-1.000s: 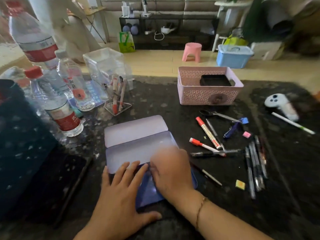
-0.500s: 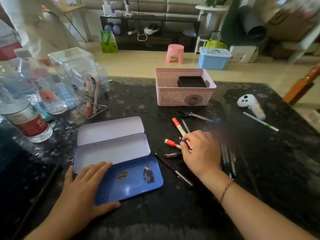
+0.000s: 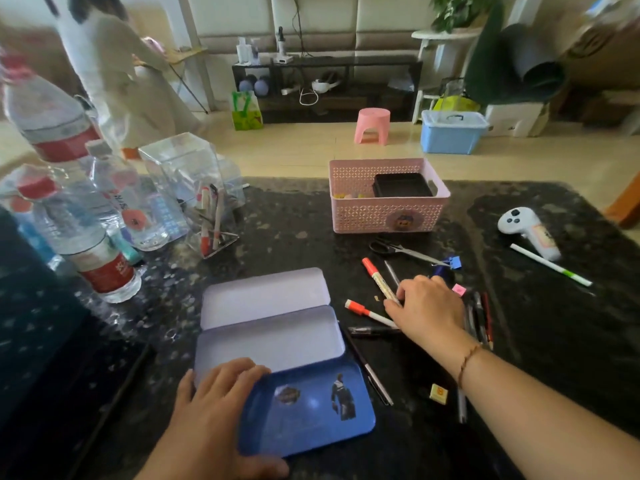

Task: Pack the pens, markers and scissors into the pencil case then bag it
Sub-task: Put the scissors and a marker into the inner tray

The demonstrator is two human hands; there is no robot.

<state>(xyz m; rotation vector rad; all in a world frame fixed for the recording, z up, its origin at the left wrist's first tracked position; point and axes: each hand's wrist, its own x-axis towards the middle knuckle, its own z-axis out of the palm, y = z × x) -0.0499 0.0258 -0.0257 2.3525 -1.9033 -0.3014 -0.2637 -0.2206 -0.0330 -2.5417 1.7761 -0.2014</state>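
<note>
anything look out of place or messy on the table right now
Nothing is spilled or broken. The pencil case lies open and empty, while pens, markers and the scissors lie scattered beside it. One green-tipped pen lies well apart, by the white controller on the far right.

Daylight, soft, coming from the far room at the top of the frame; pale floor back there bright, near washed out. Dark speckled stone tabletop dim by contrast, lower left almost black. My left hand and right hand evenly lit, edges a bit soft. Glossy blue tin pencil-case lid carries a faint sheen. Clear plastic water bottles at left smeared and stretched. Wide-angle bending toward the corners; upper left and upper right blurred.
</note>
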